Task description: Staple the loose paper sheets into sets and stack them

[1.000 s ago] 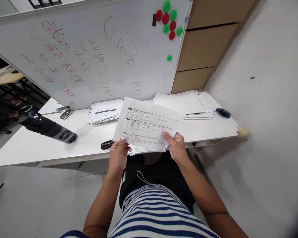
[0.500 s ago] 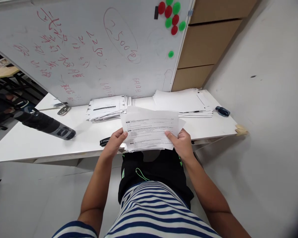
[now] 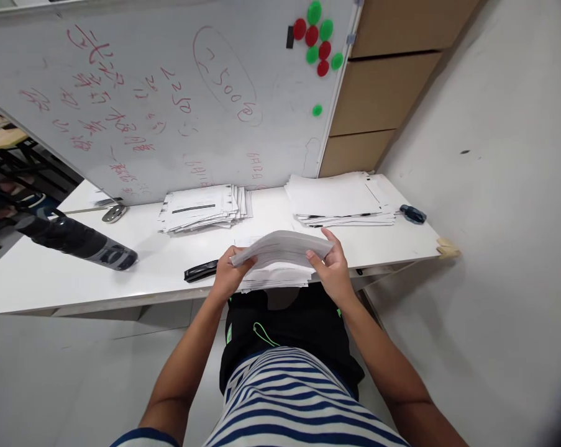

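Between my hands a thin sheaf of printed sheets (image 3: 280,244) bows upward in the middle, tilted so that I see it nearly edge-on. My left hand (image 3: 231,272) pinches its left end, thumb on the near side. At the right end my right hand (image 3: 330,264) grips it between thumb and fingers. Below the sheaf, a stack of papers (image 3: 275,282) lies at the desk's front edge. A black stapler (image 3: 200,271) sits on the desk just left of my left hand, partly covered by it.
Two paper piles, a left one (image 3: 199,208) and a right one (image 3: 340,195), lie before the whiteboard (image 3: 261,136). A dark bottle (image 3: 84,242) lies left, near a computer mouse (image 3: 115,213). A dark blue object (image 3: 412,214) sits at right. Cardboard boxes (image 3: 383,87) stand behind.
The sheets were held fairly flat with print facing me; now they are tipped up and bowed, showing the stack beneath. My left hand has moved slightly right and down.
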Tool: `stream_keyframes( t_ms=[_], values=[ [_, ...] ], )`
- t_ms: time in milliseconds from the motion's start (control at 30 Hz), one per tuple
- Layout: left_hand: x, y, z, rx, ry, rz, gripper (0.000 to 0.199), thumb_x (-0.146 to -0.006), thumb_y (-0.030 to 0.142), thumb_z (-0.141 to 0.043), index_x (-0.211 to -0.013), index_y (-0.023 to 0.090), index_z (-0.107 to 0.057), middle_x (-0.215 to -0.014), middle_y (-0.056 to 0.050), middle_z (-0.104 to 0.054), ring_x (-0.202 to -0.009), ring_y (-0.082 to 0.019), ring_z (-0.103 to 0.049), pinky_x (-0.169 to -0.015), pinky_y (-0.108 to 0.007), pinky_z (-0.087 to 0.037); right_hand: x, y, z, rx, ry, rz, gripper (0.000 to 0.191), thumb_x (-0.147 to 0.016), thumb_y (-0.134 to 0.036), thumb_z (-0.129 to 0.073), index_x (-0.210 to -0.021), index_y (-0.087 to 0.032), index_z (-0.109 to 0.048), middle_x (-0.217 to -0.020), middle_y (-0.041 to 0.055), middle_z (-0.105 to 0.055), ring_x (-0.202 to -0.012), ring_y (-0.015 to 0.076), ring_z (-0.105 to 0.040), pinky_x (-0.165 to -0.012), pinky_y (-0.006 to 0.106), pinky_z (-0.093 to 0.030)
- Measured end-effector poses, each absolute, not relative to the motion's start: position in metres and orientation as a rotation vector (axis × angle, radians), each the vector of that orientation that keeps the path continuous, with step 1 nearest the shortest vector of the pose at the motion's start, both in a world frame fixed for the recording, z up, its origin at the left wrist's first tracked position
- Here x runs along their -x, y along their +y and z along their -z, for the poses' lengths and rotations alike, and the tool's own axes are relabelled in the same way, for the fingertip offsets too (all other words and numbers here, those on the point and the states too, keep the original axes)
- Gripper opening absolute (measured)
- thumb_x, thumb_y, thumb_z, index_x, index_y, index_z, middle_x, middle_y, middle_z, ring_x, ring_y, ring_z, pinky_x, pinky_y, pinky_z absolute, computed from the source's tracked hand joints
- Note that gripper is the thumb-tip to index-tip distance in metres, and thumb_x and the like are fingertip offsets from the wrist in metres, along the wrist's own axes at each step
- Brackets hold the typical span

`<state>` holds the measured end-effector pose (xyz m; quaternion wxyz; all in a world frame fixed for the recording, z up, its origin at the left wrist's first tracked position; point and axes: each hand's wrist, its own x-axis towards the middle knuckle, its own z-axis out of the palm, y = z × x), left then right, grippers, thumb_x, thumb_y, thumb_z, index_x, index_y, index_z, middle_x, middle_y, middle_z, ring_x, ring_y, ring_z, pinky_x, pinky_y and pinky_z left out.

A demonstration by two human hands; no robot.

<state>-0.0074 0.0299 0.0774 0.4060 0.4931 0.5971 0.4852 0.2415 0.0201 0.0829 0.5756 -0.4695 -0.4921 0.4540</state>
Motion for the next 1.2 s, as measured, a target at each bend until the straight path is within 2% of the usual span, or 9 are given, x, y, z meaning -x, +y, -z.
stream_keyframes(
  t_ms=[100, 200, 267, 367, 600, 733, 867, 1067, 1200],
  values=[
    [0.008, 0.029, -0.073, -1.292, 1.537, -1.228, 0.033, -0.066, 0.044, -0.082, -0.083, 0.021, -0.066, -0.079, -0.002, -0.070, -0.077, -0.022, -0.065, -0.071, -0.034, -0.051, -0.239, 0.020, -0.085, 1.127, -1.170, -0.964, 0.059, -0.087, -0.046, -0.064, -0.140, -0.027, -0.046, -0.138, 0.0093, -0.058, -0.127, 0.0267, -0.055, -0.109, 0.045, -0.043],
    [0.007, 0.029, -0.063, -1.255, 1.463, -1.234, 0.042, -0.070, 0.046, -0.079, -0.102, 0.020, -0.069, -0.102, -0.008, -0.073, -0.096, -0.026, -0.068, -0.084, -0.038, -0.052, -0.233, 0.022, -0.075, 1.174, -1.198, -0.869, 0.054, -0.088, -0.045, -0.063, -0.137, -0.027, -0.050, -0.141, 0.0081, -0.056, -0.129, 0.0265, -0.053, -0.110, 0.044, -0.042],
    [0.006, 0.027, -0.055, -1.225, 1.405, -1.189, 0.047, -0.073, 0.049, -0.076, -0.109, 0.019, -0.069, -0.112, -0.011, -0.072, -0.106, -0.028, -0.066, -0.092, -0.040, -0.051, -0.228, 0.022, -0.064, 1.228, -1.232, -0.895, 0.051, -0.086, -0.047, -0.064, -0.132, -0.025, -0.056, -0.134, 0.0084, -0.061, -0.123, 0.0275, -0.057, -0.107, 0.045, -0.045],
    [0.006, 0.023, -0.047, -1.193, 1.337, -1.122, 0.049, -0.073, 0.051, -0.075, -0.109, 0.018, -0.071, -0.118, -0.012, -0.072, -0.112, -0.030, -0.065, -0.098, -0.043, -0.048, -0.222, 0.019, -0.051, 1.270, -1.246, -0.988, 0.045, -0.086, -0.049, -0.062, -0.121, -0.021, -0.063, -0.120, 0.0096, -0.070, -0.113, 0.0293, -0.063, -0.099, 0.046, -0.050],
    [0.005, 0.025, -0.051, -1.129, 1.274, -1.316, 0.043, -0.074, 0.051, -0.075, -0.102, 0.018, -0.075, -0.111, -0.010, -0.074, -0.114, -0.029, -0.064, -0.101, -0.043, -0.048, -0.223, 0.016, -0.051, 1.264, -1.337, -0.723, 0.036, -0.091, -0.049, -0.056, -0.113, -0.023, -0.069, -0.113, 0.0098, -0.071, -0.110, 0.0309, -0.063, -0.099, 0.049, -0.049],
    [0.004, 0.029, -0.043, -1.124, 1.372, -1.228, 0.048, -0.070, 0.051, -0.078, -0.102, 0.016, -0.075, -0.109, -0.012, -0.075, -0.107, -0.030, -0.067, -0.095, -0.044, -0.051, -0.220, 0.019, -0.037, 1.275, -1.425, -0.765, 0.041, -0.091, -0.050, -0.055, -0.118, -0.021, -0.066, -0.119, 0.0116, -0.068, -0.113, 0.0301, -0.061, -0.100, 0.048, -0.049],
    [0.007, 0.024, -0.034, -1.139, 1.428, -1.212, 0.047, -0.070, 0.050, -0.078, -0.101, 0.016, -0.075, -0.109, -0.012, -0.074, -0.107, -0.031, -0.067, -0.095, -0.045, -0.051, -0.220, 0.017, -0.023, 1.300, -1.462, -0.781, 0.041, -0.093, -0.049, -0.052, -0.122, -0.023, -0.064, -0.118, 0.0105, -0.068, -0.115, 0.0292, -0.061, -0.098, 0.046, -0.050],
    [0.013, 0.019, -0.032, -1.369, 1.541, -1.152, 0.035, -0.074, 0.048, -0.074, -0.095, 0.021, -0.076, -0.101, -0.008, -0.076, -0.108, -0.032, -0.066, -0.096, -0.045, -0.049, -0.222, 0.017, -0.013, 1.280, -1.539, -0.700, 0.034, -0.094, -0.045, -0.050, -0.112, -0.023, -0.069, -0.111, 0.0100, -0.069, -0.108, 0.0277, -0.063, -0.097, 0.045, -0.050],
    [0.015, 0.019, -0.033, -1.438, 1.637, -1.096, 0.031, -0.072, 0.048, -0.075, -0.090, 0.023, -0.075, -0.093, -0.007, -0.076, -0.105, -0.034, -0.067, -0.095, -0.045, -0.049, -0.223, 0.015, -0.014, 1.391, -1.567, -0.711, 0.035, -0.093, -0.047, -0.050, -0.109, -0.024, -0.071, -0.104, 0.0099, -0.073, -0.105, 0.0305, -0.066, -0.094, 0.047, -0.052]
  ],
)
